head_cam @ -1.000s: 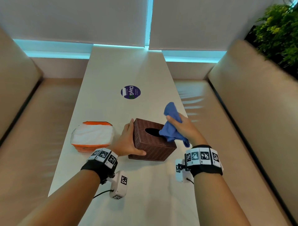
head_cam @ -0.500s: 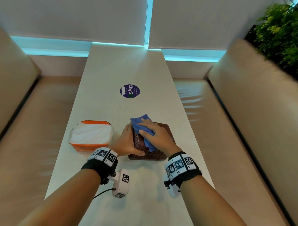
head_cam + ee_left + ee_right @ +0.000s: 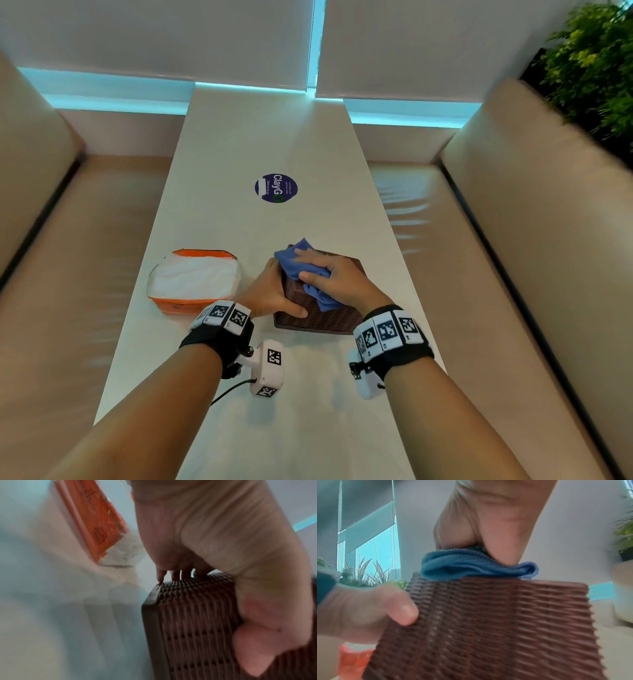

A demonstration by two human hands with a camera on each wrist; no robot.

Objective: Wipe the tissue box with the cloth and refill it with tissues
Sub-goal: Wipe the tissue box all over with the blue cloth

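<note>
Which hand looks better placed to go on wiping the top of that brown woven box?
The right hand. It already presses the blue cloth onto the top of the tissue box, while the left hand grips the box's side, steadying it.

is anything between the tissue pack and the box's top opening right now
Yes. The blue cloth, pressed down by the right hand, lies over the top of the wicker tissue box, hiding the opening. The left hand grips the box's left side, between it and the tissue pack.
</note>
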